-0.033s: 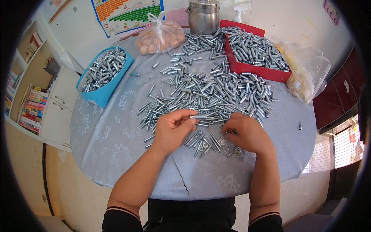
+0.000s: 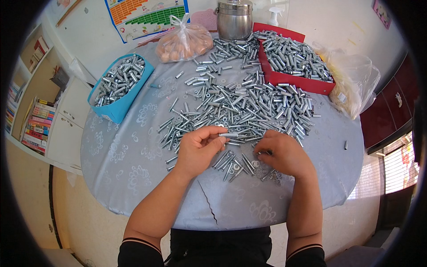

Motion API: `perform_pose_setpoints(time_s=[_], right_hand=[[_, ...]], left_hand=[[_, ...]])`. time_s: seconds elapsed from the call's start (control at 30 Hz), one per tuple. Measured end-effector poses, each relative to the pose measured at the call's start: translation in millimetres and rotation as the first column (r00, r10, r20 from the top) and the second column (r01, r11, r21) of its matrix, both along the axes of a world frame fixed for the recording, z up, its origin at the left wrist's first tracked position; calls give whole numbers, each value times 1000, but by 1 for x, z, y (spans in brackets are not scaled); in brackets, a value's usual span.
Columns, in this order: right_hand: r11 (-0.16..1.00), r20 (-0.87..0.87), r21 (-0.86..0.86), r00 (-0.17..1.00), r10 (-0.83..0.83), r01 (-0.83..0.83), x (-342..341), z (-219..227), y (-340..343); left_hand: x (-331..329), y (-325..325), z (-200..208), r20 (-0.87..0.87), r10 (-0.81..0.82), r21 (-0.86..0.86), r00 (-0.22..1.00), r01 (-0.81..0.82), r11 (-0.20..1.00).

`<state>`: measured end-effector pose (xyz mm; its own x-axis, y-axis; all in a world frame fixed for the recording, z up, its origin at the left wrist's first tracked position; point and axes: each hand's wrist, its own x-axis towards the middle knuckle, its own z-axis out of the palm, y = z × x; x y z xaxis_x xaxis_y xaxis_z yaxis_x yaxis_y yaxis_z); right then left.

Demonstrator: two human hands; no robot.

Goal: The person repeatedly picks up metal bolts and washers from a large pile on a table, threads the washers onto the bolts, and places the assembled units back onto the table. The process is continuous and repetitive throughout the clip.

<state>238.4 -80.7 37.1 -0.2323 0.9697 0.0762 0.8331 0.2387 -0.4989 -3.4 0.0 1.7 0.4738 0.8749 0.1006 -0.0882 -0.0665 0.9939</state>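
- Pinching a silver cylinder [image 2: 228, 135] in the left grip [image 2: 200, 150], at the near edge of the fastener pile [image 2: 249, 100]
- Curling the right grip [image 2: 284, 152] beside washers [image 2: 272, 176] on the desk [image 2: 244, 202]; cannot tell whether holding anything

The heaped bolts [image 2: 249, 104] were bright, smooth metal with hard highlights, and the near washers [image 2: 271, 176] looked like silvery metal too. The surface [image 2: 240, 211] wore a smooth grey covering with a satiny sheen, broken by a jagged near split [image 2: 207, 200]. The red box [image 2: 298, 84] at far right had smooth, stiff walls; the left blue box [image 2: 120, 108] looked smooth, card or plastic being hard to tell. The far pot [image 2: 235, 23] was shiny metal. The far bag [image 2: 187, 43] and right bag [image 2: 358, 84] were thin, crinkled, see-through plastic. The near sleeves [image 2: 140, 254] were matt black cloth.
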Motion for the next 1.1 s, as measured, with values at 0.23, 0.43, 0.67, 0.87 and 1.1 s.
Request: perform_pose_setpoints(time_s=[0.23,0.43,0.67,0.87,1.1], right_hand=[[999,3,-8,999,45,-45,-3,-4,1],[999,-10,-31,1000,18,-18,-2,0,1],[1000,28,-26,1000,-2,3,-3,-4,0],[993,-111,76,991,-78,86,-2,-10,6],[902,-723,-379,543,-427,204,-16,-2,14]], left_hand=[[2,-2,1,-17,-6,-35,1000,5,999],[1,-1,2,-9,-17,-38,1000,17,999],[1,0,-1,24,-22,-45,999,23,999],[1,0,0,13,-23,-52,1000,24,998],[1,0,-1,13,-52,-81,999,53,995]])
